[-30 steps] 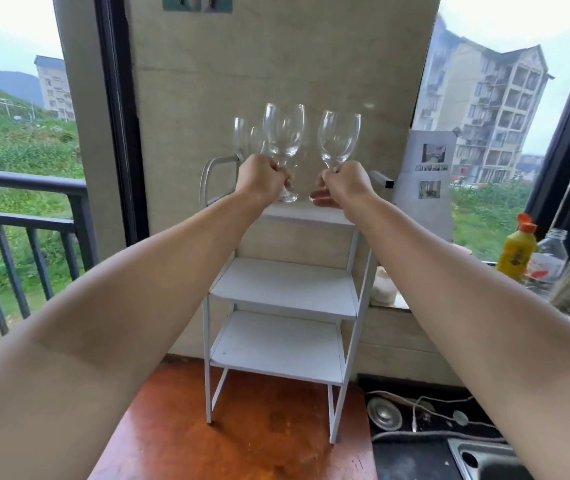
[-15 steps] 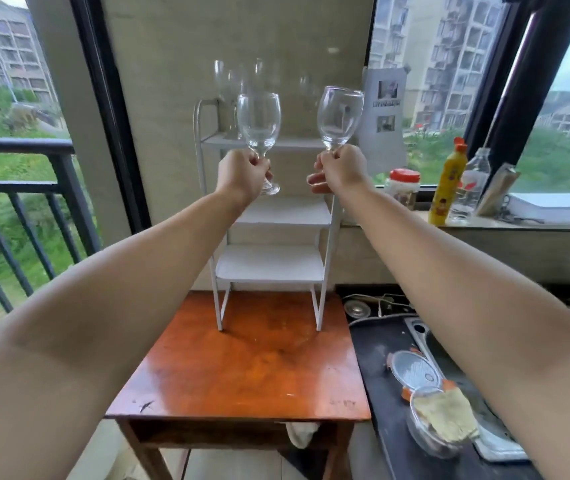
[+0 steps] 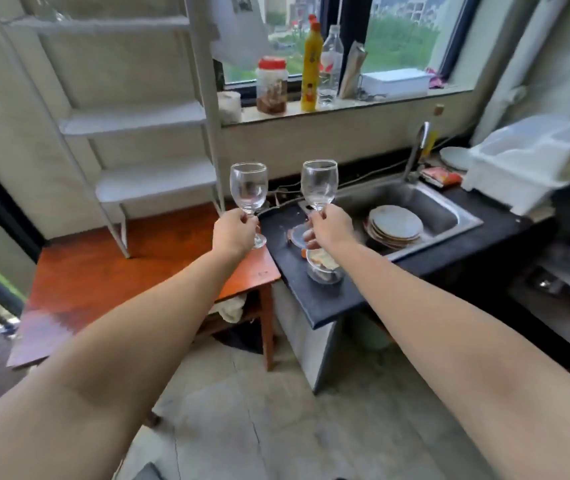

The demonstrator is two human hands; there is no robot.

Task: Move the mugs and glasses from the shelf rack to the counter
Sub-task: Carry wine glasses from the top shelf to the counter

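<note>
My left hand (image 3: 233, 233) grips the stem of a clear wine glass (image 3: 248, 187), held upright above the right edge of the wooden table (image 3: 110, 271). A second clear wine glass (image 3: 319, 183) stands upright in my right hand (image 3: 328, 228), over the left end of the dark counter (image 3: 311, 303). The white shelf rack (image 3: 131, 119) stands on the table to the left; its lower shelves are bare and its top shelf is mostly out of frame.
A steel sink (image 3: 446, 216) with stacked plates (image 3: 394, 226) is set into the counter. A lid and a glass bowl (image 3: 323, 268) lie on the counter below my right hand. Jars and bottles (image 3: 311, 64) line the windowsill. A white dish rack (image 3: 533, 157) sits at the right.
Both hands carried the glasses down and to the right, away from the rack and toward the counter. The view swung right, bringing the sink and counter into sight.
</note>
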